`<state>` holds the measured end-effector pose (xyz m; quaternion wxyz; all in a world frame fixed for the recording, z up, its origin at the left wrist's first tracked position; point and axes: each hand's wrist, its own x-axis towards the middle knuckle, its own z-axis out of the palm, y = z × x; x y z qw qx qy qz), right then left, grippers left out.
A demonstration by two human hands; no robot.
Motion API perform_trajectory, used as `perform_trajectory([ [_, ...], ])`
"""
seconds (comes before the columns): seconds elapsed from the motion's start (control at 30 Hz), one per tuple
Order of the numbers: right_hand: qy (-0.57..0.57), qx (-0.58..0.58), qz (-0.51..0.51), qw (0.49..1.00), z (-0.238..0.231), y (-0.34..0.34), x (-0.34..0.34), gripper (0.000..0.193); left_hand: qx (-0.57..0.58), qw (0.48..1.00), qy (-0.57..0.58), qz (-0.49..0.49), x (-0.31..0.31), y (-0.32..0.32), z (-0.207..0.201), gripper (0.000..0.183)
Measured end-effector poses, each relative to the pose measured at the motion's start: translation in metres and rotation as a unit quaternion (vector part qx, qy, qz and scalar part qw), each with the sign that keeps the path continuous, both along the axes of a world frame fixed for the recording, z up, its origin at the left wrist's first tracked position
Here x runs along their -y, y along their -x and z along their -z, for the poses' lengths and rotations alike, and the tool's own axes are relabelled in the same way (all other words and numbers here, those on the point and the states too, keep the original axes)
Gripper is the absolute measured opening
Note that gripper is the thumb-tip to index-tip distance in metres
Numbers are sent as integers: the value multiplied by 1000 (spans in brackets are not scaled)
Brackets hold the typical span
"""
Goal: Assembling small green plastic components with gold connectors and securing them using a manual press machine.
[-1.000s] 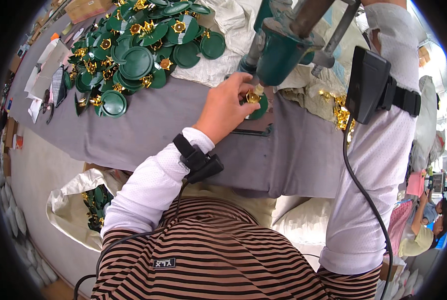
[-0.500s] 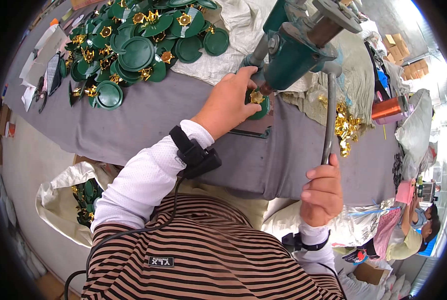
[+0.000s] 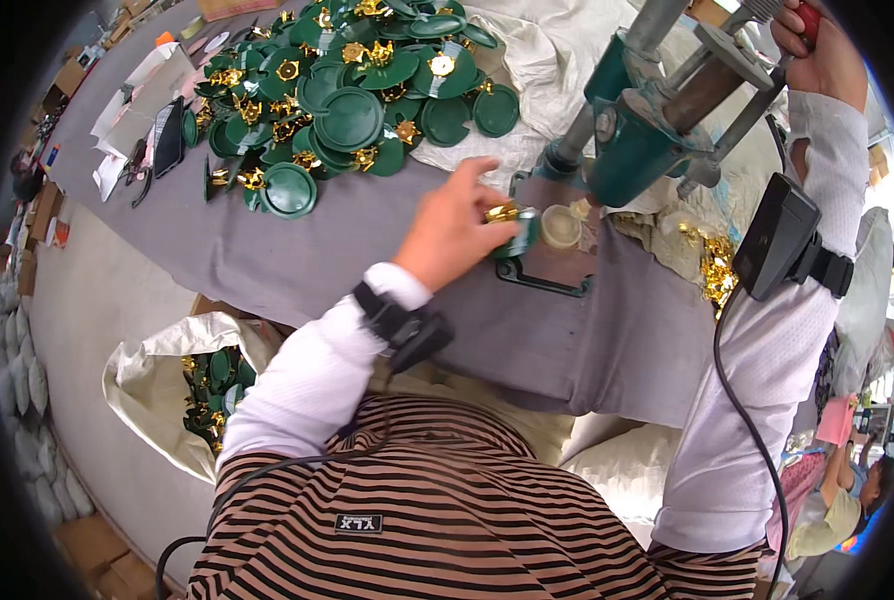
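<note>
A green plastic disc (image 3: 512, 243) with a gold crown-like piece on it is pinched between the thumb and fingers of my left hand (image 3: 452, 228), slightly blurred. It is just left of the pale round die (image 3: 563, 228) on the base of a green hand press (image 3: 627, 150). The die is uncovered, and the press's ram is above it. At the upper right, my right hand (image 3: 829, 62) is wrapped round the red knob (image 3: 808, 22) at the end of the raised press lever (image 3: 752, 122).
Many green discs with gold pieces (image 3: 352, 120) lie heaped on the grey cloth table (image 3: 367, 215). Loose gold pieces (image 3: 717, 268) lie right of the press. An open white sack (image 3: 132, 385) of similar discs stands below left. People (image 3: 837, 500) sit at far right.
My right hand has swung the lever from low near my body to up and away. My left hand has drawn the disc with the gold piece out from under the ram, leftward.
</note>
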<state>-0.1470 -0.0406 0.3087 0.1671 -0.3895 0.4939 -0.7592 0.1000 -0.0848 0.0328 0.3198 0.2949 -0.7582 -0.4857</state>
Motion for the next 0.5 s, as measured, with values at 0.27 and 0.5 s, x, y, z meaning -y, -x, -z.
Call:
perform_trajectory([
  [0.27, 19, -66, 124, 990, 11, 6, 10, 13, 92, 954, 281, -42, 52, -79, -21, 39],
  [0.5, -4, -40, 32, 999, 3, 2, 4, 13, 218, 836, 446, -235, 118, -72, -38, 39],
])
